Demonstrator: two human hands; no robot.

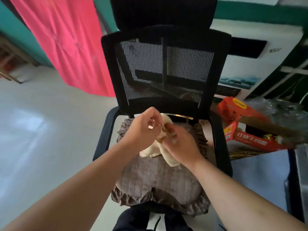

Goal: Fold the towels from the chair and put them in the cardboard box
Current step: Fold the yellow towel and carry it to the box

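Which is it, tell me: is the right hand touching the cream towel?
Touching. The head view shows the right hand with its fingers curled onto the cream towel, pinching it above the chair cushion.

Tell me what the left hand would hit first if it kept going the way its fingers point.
Probably the chair backrest: the left hand, pinching the towel, points up and away toward the lower frame. Depth is unclear.

Soft daylight fills the room where I stand, pooling as pale glare on the floor [25, 130] to the left of my left hand [141, 129]. Motion blur smears both it and my right hand [180, 144]. Shadows stay faint. The wide lens bends the chair back [165, 67] beyond my hands, and the edges of the view go soft and stretched.
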